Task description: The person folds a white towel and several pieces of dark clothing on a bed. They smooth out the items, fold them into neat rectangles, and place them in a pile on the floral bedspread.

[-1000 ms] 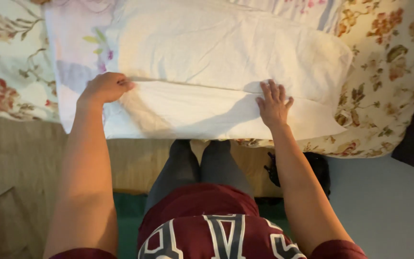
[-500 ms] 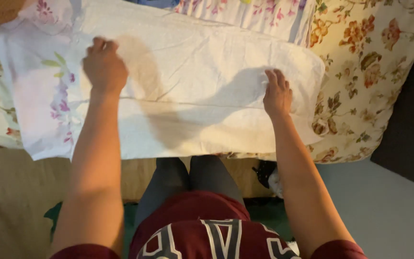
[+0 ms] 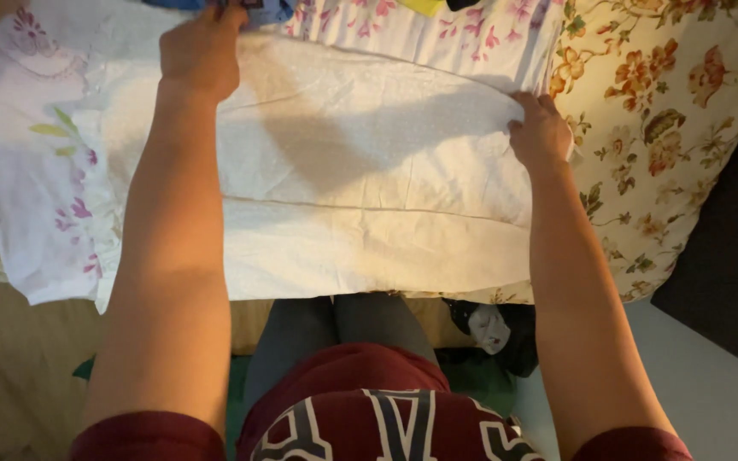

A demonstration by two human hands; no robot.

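A white folded cloth (image 3: 369,196) lies spread across the bed in front of me, with a crease running left to right through its middle. My left hand (image 3: 201,53) rests on the cloth's far left corner with fingers curled over the edge. At the far right corner my right hand (image 3: 540,128) pinches the cloth's edge. Both arms reach straight out over the cloth.
Under the cloth lies a white sheet with purple flowers (image 3: 36,171). A cream floral bedspread (image 3: 668,128) covers the right side. Blue and yellow items (image 3: 258,8) sit at the far edge. Dark clothing (image 3: 493,333) lies on the floor by my legs.
Both hands have slid from the cloth's near edge and middle up to its far corners, and the view has shifted toward the bed.
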